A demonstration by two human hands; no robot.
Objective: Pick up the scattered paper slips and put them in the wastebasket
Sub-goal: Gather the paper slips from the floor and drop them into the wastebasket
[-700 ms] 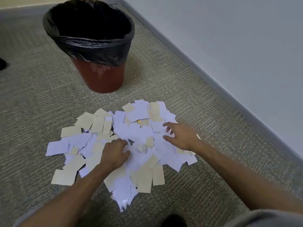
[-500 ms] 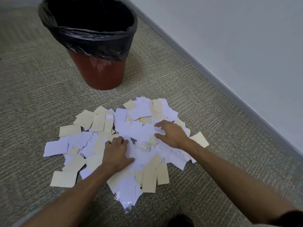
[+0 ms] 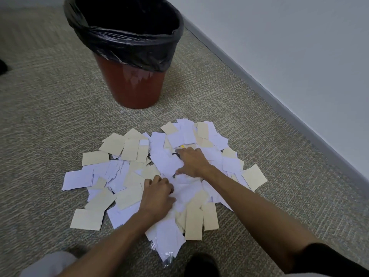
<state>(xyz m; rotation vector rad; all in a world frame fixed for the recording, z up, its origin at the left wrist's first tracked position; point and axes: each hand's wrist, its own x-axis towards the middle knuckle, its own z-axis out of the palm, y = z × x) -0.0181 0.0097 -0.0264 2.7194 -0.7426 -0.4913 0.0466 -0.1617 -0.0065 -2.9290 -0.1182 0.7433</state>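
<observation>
1. The left hand (image 3: 158, 193) reaches in from 7 o'clock, knuckles up, fingers curled down into the white and tan paper slips (image 3: 129, 174) at the pile's middle, gripping some.
2. The right hand (image 3: 192, 161) stretches in from 4 o'clock, palm down, fingers spread nearly straight and pressing flat on slips toward the pile's far side.
3. The slips lie heaped on the carpet (image 3: 40, 116).
4. The wastebasket (image 3: 137, 84), lined with a black bag (image 3: 127, 43), stands upright at 12 o'clock, just beyond the pile.
</observation>
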